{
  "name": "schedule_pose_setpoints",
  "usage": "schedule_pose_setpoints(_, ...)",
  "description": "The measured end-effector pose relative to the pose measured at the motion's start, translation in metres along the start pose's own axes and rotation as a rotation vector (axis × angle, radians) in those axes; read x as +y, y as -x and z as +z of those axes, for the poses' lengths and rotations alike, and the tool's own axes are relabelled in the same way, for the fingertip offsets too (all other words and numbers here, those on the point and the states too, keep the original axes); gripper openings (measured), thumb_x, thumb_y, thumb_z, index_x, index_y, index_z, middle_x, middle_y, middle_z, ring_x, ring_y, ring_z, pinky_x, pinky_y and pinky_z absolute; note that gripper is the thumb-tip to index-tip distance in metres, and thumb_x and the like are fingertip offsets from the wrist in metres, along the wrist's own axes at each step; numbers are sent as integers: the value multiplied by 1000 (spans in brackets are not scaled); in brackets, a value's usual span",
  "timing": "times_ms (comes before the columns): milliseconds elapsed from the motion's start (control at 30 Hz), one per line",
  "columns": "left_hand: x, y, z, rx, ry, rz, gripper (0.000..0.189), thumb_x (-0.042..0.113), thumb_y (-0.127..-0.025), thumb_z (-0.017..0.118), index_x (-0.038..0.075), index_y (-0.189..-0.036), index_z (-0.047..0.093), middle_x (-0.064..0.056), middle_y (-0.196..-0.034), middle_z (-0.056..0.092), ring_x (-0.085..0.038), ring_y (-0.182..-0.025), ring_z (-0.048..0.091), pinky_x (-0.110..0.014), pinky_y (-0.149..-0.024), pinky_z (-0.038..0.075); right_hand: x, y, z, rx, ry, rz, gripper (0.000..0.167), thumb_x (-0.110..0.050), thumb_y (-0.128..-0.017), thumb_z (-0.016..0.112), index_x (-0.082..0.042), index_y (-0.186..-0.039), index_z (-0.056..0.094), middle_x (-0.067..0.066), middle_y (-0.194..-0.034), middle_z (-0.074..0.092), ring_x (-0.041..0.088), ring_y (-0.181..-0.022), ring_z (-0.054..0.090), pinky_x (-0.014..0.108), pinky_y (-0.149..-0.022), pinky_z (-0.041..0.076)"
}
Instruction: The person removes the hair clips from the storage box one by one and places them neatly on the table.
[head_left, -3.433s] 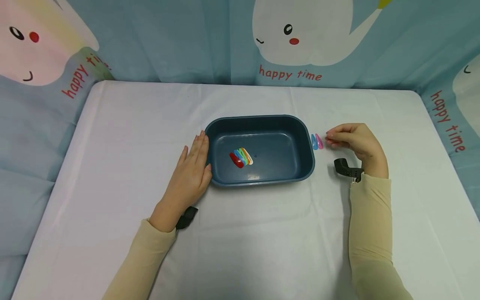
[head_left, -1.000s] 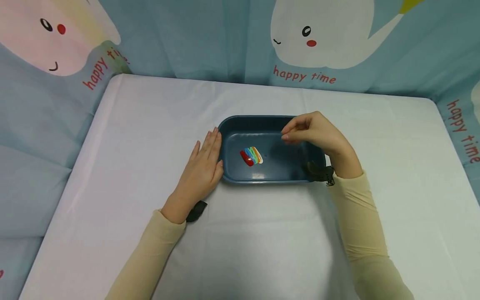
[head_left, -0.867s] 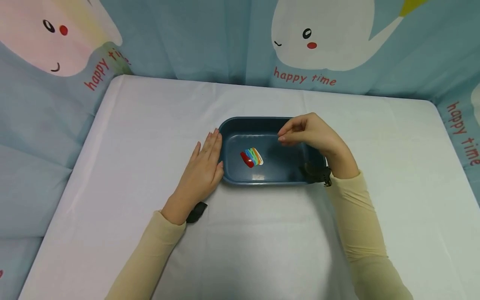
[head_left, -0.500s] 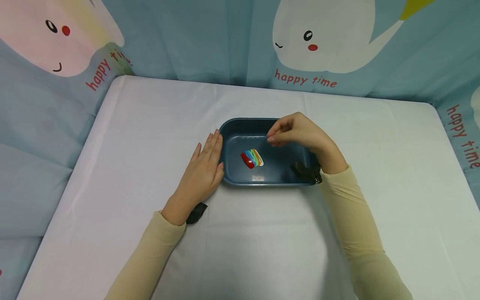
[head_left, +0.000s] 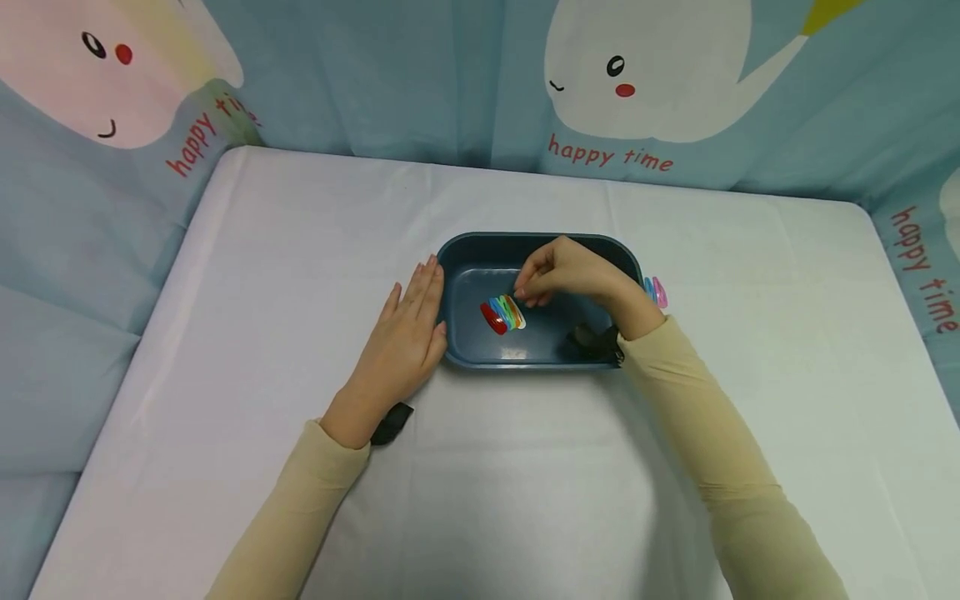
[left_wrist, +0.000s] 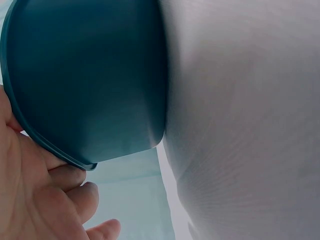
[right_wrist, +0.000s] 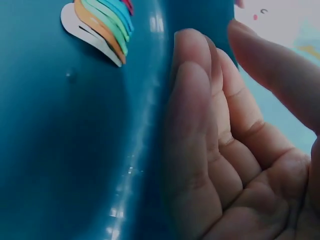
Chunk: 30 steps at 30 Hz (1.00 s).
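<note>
A dark blue rectangular tub (head_left: 540,365) stands on the white-covered table. Inside it, several snap hair clips (head_left: 502,314) lie fanned in a close row, red through blue, green and orange to white. Over the tub floor, my right hand (head_left: 573,271) has its fingertips right beside the white end of the row. The right wrist view shows a gap between thumb (right_wrist: 265,57) and fingers, with nothing visible in it. My left hand (head_left: 401,333) lies with straight fingers along the tub's left end; in the left wrist view its fingers (left_wrist: 67,177) touch the rim.
Just outside the tub's right end, blue and pink hair clips (head_left: 656,292) lie on the tablecloth, partly hidden by the right wrist. A black wrist camera (head_left: 596,342) hangs below that wrist, over the tub. Blue printed curtain (head_left: 420,83) borders the table behind and at the sides.
From beside the blue and pink clips outside, my right hand has moved left over the tub to the row of clips. My left hand keeps its place at the tub's end.
</note>
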<state>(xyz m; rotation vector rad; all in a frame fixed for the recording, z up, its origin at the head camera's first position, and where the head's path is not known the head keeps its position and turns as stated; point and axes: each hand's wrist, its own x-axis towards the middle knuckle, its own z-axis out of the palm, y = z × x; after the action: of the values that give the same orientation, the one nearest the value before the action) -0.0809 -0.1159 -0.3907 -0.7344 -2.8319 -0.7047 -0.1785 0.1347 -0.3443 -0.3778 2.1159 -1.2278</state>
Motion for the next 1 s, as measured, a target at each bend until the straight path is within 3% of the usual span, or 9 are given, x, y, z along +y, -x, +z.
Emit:
schedule_pose_setpoints(300, -1, -1, -2, -21, 0, -12, 62, 20, -95, 36, -6, -148, 16, -16, -156, 12, -29, -143, 13, -54, -110, 15, 5, -9, 2, 9, 62, 51, 11, -5, -86, 66, 6, -87, 69, 10, -77, 69, 19, -66, 64, 29, -65, 54)
schedule_pose_setpoints(600, -1, -1, -2, -25, 3, -17, 62, 20, -96, 37, -5, -148, 15, -15, -156, 12, -29, -143, 13, -54, -110, 15, 10, -16, 4, -12, 67, 83, 10, -2, -84, 67, 7, -88, 68, 10, -77, 69, 17, -65, 64, 29, -64, 54)
schedule_pose_setpoints(1000, 1, -1, -1, -32, -1, -17, 62, 21, -96, 36, -5, -148, 15, -15, -156, 12, -27, -143, 11, -53, -110, 15, 13, -20, 10, 23, 115, 140, 11, -5, -81, 73, 6, -83, 70, 7, -71, 68, 13, -59, 62, 27, -61, 54)
